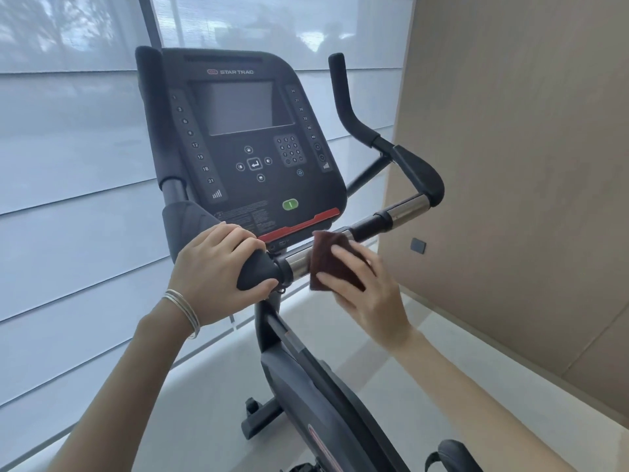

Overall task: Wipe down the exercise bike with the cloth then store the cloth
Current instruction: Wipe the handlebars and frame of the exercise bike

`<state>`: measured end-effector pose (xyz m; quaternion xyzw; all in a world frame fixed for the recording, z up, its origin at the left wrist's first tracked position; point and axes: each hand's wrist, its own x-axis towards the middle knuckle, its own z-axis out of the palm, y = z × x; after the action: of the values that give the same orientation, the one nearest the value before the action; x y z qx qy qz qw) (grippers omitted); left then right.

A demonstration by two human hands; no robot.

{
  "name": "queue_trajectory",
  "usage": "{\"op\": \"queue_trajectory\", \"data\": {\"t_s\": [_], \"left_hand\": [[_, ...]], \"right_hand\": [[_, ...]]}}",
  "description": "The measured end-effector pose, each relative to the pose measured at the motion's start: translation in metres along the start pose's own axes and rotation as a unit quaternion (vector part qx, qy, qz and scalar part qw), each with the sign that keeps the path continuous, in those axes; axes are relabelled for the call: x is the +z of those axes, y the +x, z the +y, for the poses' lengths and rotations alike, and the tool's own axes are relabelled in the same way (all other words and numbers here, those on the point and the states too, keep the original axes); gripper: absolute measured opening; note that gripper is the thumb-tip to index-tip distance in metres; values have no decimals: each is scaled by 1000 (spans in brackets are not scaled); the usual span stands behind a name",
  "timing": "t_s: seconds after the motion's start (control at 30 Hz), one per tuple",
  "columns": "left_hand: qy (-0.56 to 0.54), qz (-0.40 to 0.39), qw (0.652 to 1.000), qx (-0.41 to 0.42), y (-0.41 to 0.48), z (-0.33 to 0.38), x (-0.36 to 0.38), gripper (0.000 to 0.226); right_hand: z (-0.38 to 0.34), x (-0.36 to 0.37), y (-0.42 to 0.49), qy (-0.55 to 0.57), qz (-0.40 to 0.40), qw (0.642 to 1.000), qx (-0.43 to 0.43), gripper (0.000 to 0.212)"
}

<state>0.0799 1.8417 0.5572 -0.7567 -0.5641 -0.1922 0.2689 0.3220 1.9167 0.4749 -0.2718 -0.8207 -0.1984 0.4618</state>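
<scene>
A black exercise bike (238, 137) stands before me, its console facing me with a dark screen and a green button. Its handlebar (401, 212) runs across below the console, part chrome, part black padding. My left hand (218, 274) grips the black padded left end of the bar, fingers over the top and thumb underneath. A folded dark brown cloth (328, 260) lies draped over the chrome section in the middle. My right hand (367, 294) holds that cloth against the bar, fingers curled on its front face. The bike's frame (306, 379) slopes down toward me.
A window with pale blinds (68, 199) fills the left and back. A beige wall panel (510, 165) stands close on the right, with a small dark switch (418, 246) on it. Light floor tiles (459, 386) lie under the bike. A pedal strap (452, 454) shows at the bottom.
</scene>
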Motion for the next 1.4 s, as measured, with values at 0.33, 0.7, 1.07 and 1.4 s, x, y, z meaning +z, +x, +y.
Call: {"op": "queue_trajectory", "data": {"t_s": [0.33,0.7,1.07,1.4], "left_hand": [[6,-1,1000,-9,0,1,1,47],[-1,0,1000,-14,0,2,1,48],[0,13,1000,-20,0,4,1,47],[0,16,1000,-21,0,3,0,45]], "right_hand": [[-4,0,0,31,4,999,31,27],[-6,-5,-17,79,9,971,226,38],[-63,5,-24,198,-36,952,231,42],[-61,21,-7,286,47,884,367,34]]}}
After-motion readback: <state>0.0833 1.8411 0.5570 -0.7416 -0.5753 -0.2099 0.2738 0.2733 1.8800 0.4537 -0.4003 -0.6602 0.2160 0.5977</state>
